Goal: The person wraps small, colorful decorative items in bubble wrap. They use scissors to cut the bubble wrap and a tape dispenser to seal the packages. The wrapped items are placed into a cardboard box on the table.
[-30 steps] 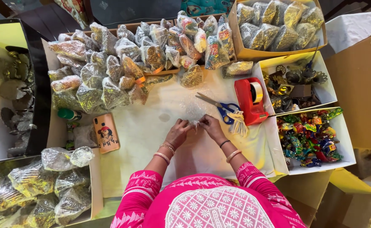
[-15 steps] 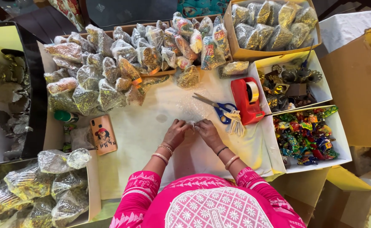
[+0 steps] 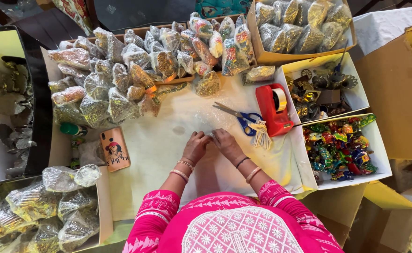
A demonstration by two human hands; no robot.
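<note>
Little has shifted since the earlier frames: both hands stay together at mid-table, the view only drifting slightly. Left hand (image 3: 195, 146) and right hand (image 3: 226, 143) sit side by side, fingertips meeting over a small clear plastic bag (image 3: 209, 127) lying flat on the pale yellow cloth (image 3: 159, 154); fingers curled narrow and pinching at its near edge, though the film is too faint to tell how much is held. Open cloth left of the hands runs to a phone (image 3: 114, 149) near the cloth's left edge. Just right of the hands: blue-handled scissors (image 3: 239, 115), a tassel of threads (image 3: 262, 134), then a red tape dispenser (image 3: 274, 109). Beyond, a bank of filled clear packets (image 3: 121, 79) closes the far side. A white box of bright wrapped sweets (image 3: 339, 145) borders the right edge, well apart from the hands.
</note>
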